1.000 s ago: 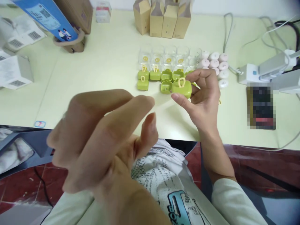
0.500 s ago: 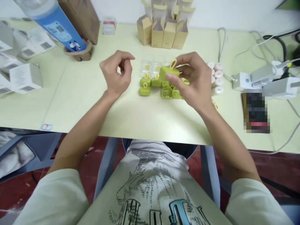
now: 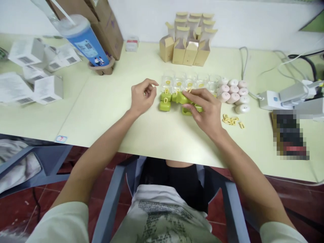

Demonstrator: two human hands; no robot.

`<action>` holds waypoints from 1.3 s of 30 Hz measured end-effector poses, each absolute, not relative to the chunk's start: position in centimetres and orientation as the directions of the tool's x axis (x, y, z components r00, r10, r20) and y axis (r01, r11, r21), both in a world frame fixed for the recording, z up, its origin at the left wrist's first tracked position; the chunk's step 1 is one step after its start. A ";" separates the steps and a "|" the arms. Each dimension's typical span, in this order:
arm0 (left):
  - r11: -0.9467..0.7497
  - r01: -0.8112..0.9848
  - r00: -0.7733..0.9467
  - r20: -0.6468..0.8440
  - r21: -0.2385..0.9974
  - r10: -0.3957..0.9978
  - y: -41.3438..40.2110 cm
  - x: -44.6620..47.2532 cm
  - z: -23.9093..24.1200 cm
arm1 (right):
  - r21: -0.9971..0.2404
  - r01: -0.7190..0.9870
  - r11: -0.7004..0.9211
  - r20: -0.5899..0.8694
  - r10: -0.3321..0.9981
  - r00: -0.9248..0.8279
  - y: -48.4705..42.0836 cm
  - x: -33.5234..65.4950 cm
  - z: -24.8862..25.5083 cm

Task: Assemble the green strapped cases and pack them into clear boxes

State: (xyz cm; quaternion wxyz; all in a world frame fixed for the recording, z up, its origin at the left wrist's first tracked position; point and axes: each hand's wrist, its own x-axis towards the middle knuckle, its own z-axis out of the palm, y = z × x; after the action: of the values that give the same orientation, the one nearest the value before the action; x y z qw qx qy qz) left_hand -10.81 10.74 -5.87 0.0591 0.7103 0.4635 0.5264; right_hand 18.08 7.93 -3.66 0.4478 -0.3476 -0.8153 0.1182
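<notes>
Two bare hands work over the middle of a pale table (image 3: pixel 106 111). The right hand (image 3: pixel 206 109) has its fingers (image 3: pixel 196 95) and thumb clamped on a small green case (image 3: pixel 180 98), which is held low among the other green cases (image 3: pixel 165 106), touching or just above the table. A yellow loop stands up from the held case at the fingertips. The left hand (image 3: pixel 142 97) hovers just beside the cluster with its fingers curled in and the index tip close to the thumb. Whether something small is pinched there cannot be told.

The right palm covers several green cases on the near side, so their number and their lids are hidden. The yellow marks inside the clear plastic cubes (image 3: pixel 191 81), in a row right behind the cluster, are too small to read. A dark item at the right is blurred out.

Round pinkish-white pieces (image 3: pixel 236 91) lie to the right of the cubes, and loose yellow loops (image 3: pixel 230 119) lie near the right wrist. Open kraft cartons (image 3: pixel 188 50) stand at the back. A blue cup (image 3: pixel 84 42) leans in a brown holder at the left, near white barcoded boxes (image 3: pixel 48 89). A white adapter (image 3: pixel 272 100) with cables sits at the far right.
</notes>
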 end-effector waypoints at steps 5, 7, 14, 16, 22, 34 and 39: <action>-0.662 0.558 0.278 0.639 0.500 0.717 9.1 -11.5 -4.5 | -0.293 0.588 0.754 0.623 0.617 -0.481 6.8 16.9 -4.3; -0.693 0.568 0.369 0.615 0.444 0.697 8.7 -11.7 -4.0 | -0.230 0.653 0.722 0.573 0.642 -0.509 6.3 16.5 -4.3; -0.715 0.615 0.476 0.568 0.332 0.672 8.4 -11.4 -3.8 | -0.062 0.725 0.686 0.532 0.638 -0.557 5.8 15.4 -4.7; -0.718 0.614 0.483 0.563 0.329 0.671 8.4 -11.4 -4.0 | -0.047 0.732 0.679 0.530 0.638 -0.558 5.8 15.2 -4.9; -0.725 0.610 0.497 0.558 0.321 0.665 8.5 -11.4 -4.1 | -0.039 0.744 0.667 0.516 0.651 -0.556 5.8 14.9 -4.9; -0.737 0.634 0.487 0.620 0.233 0.615 8.6 -11.5 -4.1 | -0.009 0.718 0.696 0.629 0.562 -0.537 5.5 15.4 -4.1; -0.741 0.643 0.508 0.616 0.194 0.602 8.7 -11.9 -3.6 | -0.126 0.725 0.677 0.670 0.597 -0.440 6.5 17.4 -3.9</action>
State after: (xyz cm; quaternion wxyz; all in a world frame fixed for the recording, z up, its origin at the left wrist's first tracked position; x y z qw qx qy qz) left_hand -11.91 8.68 -3.63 -0.0299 0.8679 0.3584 0.3426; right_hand 17.37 6.45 -3.91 0.3553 -0.3919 -0.8438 -0.0902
